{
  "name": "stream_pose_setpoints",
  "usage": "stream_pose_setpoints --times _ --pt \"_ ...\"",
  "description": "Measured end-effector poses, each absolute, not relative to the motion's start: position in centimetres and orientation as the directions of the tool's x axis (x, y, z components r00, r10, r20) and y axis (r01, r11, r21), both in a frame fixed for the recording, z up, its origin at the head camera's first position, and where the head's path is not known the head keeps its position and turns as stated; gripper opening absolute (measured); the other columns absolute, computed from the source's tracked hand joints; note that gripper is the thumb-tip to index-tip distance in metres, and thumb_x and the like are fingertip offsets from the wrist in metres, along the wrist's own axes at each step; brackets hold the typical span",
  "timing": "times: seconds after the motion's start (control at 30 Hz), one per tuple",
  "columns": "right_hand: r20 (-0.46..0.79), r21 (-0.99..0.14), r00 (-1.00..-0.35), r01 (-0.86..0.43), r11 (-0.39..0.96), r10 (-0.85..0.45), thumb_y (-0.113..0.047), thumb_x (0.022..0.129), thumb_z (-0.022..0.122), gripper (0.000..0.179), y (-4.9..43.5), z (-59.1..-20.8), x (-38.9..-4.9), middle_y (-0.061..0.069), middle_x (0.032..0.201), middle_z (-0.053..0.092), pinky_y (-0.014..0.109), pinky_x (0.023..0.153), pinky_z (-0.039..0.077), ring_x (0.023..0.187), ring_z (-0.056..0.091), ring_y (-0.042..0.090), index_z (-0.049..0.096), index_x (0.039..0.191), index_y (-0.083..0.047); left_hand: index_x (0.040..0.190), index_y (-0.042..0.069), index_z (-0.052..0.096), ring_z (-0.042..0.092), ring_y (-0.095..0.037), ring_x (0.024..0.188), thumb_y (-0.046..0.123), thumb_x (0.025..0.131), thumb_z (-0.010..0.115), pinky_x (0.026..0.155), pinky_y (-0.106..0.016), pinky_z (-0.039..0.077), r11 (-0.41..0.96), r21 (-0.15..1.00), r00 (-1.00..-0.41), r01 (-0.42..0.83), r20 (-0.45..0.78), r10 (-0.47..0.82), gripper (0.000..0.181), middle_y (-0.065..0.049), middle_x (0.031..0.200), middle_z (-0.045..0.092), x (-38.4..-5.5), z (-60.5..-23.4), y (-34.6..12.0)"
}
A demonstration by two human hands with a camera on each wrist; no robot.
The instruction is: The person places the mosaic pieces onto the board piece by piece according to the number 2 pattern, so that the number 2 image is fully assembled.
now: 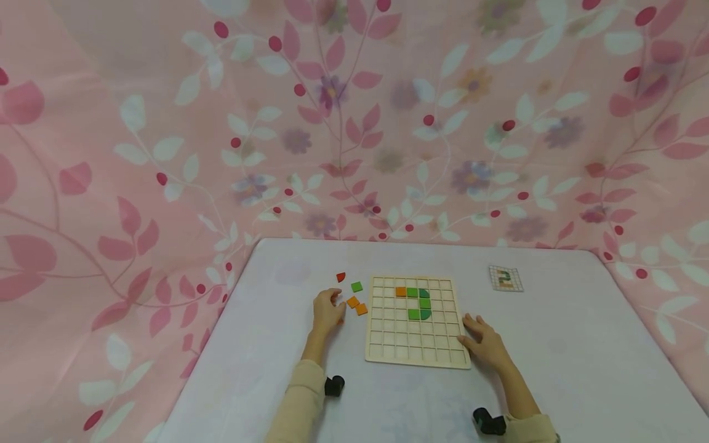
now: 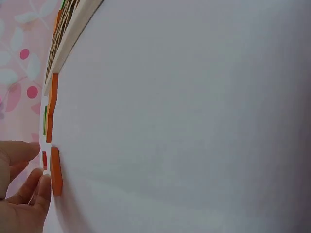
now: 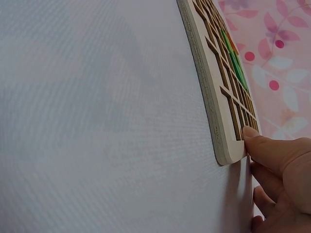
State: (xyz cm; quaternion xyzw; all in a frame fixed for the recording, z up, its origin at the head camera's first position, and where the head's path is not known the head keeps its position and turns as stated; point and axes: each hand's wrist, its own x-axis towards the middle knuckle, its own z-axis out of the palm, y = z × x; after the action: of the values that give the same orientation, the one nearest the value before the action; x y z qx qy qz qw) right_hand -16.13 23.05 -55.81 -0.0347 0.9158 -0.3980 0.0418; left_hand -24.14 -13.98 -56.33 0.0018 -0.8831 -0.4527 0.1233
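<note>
A square wooden grid board (image 1: 388,354) lies on the table. Orange, green and dark green tiles fill some cells in its upper middle. My left hand (image 1: 328,311) hovers left of the board, thumb and fingers apart, with nothing visibly held between them. Close to its fingers is an orange tile (image 2: 56,172), partly hidden in the head view. Two more orange square tiles (image 1: 362,309), a green tile (image 1: 357,287) and a red quarter-round tile (image 1: 340,277) lie nearby. My right hand (image 1: 486,346) rests at the board's right edge, its thumb (image 3: 265,148) touching the rim.
A small pattern card (image 1: 505,279) printed with a coloured figure on a grid lies at the back right. The white-covered table (image 1: 576,344) meets a pink floral curtain (image 1: 354,154) behind. Black wrist devices (image 1: 335,386) sit on both forearms.
</note>
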Motion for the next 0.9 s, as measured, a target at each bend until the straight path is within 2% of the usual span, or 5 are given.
stream_pose_setpoints --times 0.2,0.37,0.47,0.7,0.9 --pt "-0.074 -0.729 -0.993 -0.01 0.685 -0.094 -0.015 0.087 0.065 0.055 23.1 -55.5 -16.1 0.025 0.14 0.037 0.063 0.104 0.019 0.133 0.021 0.05 0.045 0.131 0.011 0.109 -0.008 0.063 0.051 -0.033 0.089 0.001 0.077 0.068 0.083 -0.044 0.045 0.649 0.76 -0.962 0.041 0.206 -0.18 0.034 -0.021 0.094 0.056 -26.3 -56.5 -14.6" --pt "-0.073 -0.735 -0.993 -0.008 0.679 -0.091 -0.014 0.086 0.066 0.055 23.0 -55.5 -16.1 0.025 0.14 0.037 0.063 0.104 0.019 0.133 0.021 0.05 0.045 0.131 0.011 0.126 -0.005 0.054 0.045 -0.036 0.111 0.01 0.085 0.063 0.098 -0.044 0.038 0.736 0.677 -0.986 -0.025 0.104 -0.128 0.045 -0.022 0.116 0.051 -28.1 -56.3 -14.6" --pt "-0.077 -0.734 -0.993 -0.006 0.679 -0.092 -0.015 0.086 0.066 0.056 22.9 -55.6 -16.1 0.025 0.14 0.037 0.062 0.105 0.019 0.133 0.021 0.05 0.045 0.131 0.011 0.13 -0.001 0.053 0.043 -0.036 0.113 0.012 0.089 0.059 0.1 -0.044 0.036 0.784 0.618 -0.994 -0.048 0.048 -0.099 0.043 -0.022 0.119 0.048 -28.5 -55.6 -14.4" --pt "-0.091 -0.738 -0.992 0.009 0.675 -0.086 -0.017 0.087 0.066 0.056 22.8 -55.5 -16.0 0.024 0.141 0.037 0.062 0.105 0.018 0.134 0.02 0.049 0.045 0.131 0.01 0.111 -0.002 0.064 0.05 -0.033 0.097 0.005 0.087 0.059 0.086 -0.042 0.042 0.799 0.601 -0.997 0.021 0.067 -0.024 0.025 -0.018 0.099 0.056 -28.4 -55.2 -14.4" --pt "-0.059 -0.727 -0.994 -0.018 0.686 -0.089 -0.014 0.087 0.065 0.054 22.9 -55.3 -15.9 0.025 0.139 0.038 0.063 0.104 0.02 0.132 0.022 0.051 0.046 0.13 0.011 0.093 -0.005 0.07 0.055 -0.029 0.088 -0.012 0.076 0.049 0.082 -0.041 0.046 0.716 0.684 -0.988 0.137 0.142 0.054 0.028 -0.015 0.087 0.061 -27.9 -55.8 -15.2"
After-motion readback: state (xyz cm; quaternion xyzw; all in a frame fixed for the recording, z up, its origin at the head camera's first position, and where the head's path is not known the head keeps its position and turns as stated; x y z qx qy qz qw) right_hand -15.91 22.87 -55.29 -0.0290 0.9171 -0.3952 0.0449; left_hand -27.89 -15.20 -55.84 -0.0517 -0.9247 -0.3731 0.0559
